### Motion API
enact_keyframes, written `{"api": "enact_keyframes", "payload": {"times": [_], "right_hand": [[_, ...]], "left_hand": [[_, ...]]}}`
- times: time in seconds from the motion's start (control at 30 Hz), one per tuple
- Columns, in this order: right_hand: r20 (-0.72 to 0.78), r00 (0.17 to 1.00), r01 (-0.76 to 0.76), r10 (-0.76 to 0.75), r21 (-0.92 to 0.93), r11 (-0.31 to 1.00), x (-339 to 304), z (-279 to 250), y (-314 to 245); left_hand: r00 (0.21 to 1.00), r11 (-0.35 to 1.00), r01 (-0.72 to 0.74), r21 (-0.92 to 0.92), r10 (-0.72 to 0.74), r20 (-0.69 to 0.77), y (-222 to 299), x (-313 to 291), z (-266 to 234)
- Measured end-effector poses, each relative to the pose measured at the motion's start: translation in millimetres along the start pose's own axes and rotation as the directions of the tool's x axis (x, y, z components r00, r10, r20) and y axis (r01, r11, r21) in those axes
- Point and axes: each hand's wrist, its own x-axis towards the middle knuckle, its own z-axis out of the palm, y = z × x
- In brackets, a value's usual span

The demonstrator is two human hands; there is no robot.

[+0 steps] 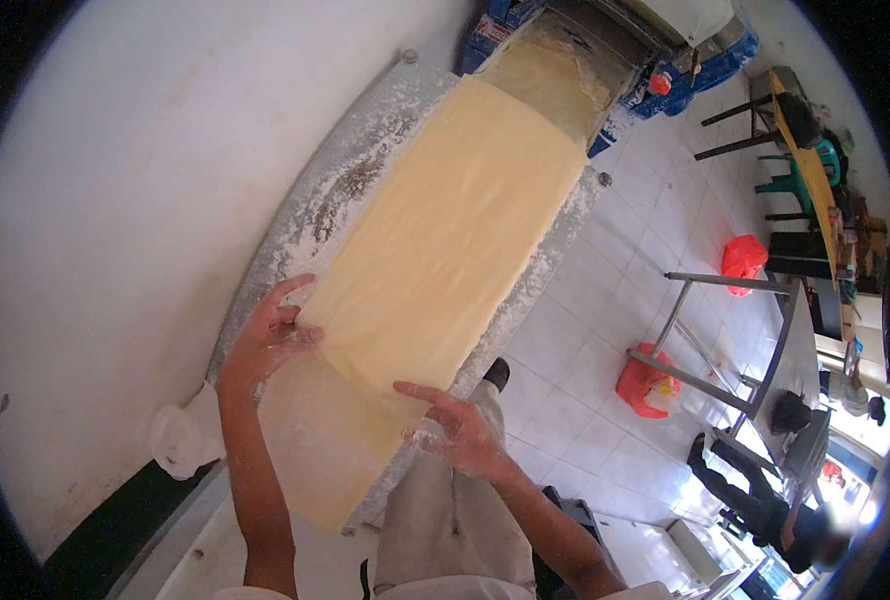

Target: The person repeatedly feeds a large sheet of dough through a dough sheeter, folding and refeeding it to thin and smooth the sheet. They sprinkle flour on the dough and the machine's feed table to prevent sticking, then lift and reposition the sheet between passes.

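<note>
A long, pale yellow dough sheet [455, 220] lies along a grey, flour-dusted table, its upper end at a blue machine. Its near edge makes a slightly wrinkled ridge, and a thinner, paler stretch of dough [315, 440] spreads below that. My left hand [273, 338] is at the left border of the sheet, index finger stretched out and thumb by the ridge. At the right border, my right hand [457, 428] has its index finger extended onto the dough and its thumb apart. Both hands have flour on them.
The blue dough-rolling machine [680, 95] stands at the table's far end. A white wall [165, 180] runs along the left. To the right are a metal-framed table [685, 370], red plastic bags [650, 380] on the tiled floor, and another person [765, 500].
</note>
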Motion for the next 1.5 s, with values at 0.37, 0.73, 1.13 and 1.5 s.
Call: {"api": "enact_keyframes", "payload": {"times": [0.37,0.73,1.13,1.5], "right_hand": [[-0.009,1.0,0.005,-0.004,0.096,0.995,-7.7,-5.5,-6.0],[0.055,0.998,-0.02,0.024,-0.068,0.997,-38.0,-3.5,-38.6],[0.028,0.999,0.024,-0.022,-0.1,0.995,-40.3,-1.2,-40.3],[-0.109,0.984,-0.101,0.141,0.311,0.945,6.3,25.3,7.6]], "left_hand": [[0.994,0.968,-0.01,0.252,-0.016,0.104,-6.4,2.5,-4.0],[0.997,0.961,-0.052,0.273,0.034,0.07,-16.1,-35.8,-2.5],[0.997,0.993,0.058,0.107,-0.063,0.044,-39.8,-31.0,-14.7],[0.999,0.947,0.011,0.322,0.001,-0.036,-37.3,-6.7,-1.5]]}}
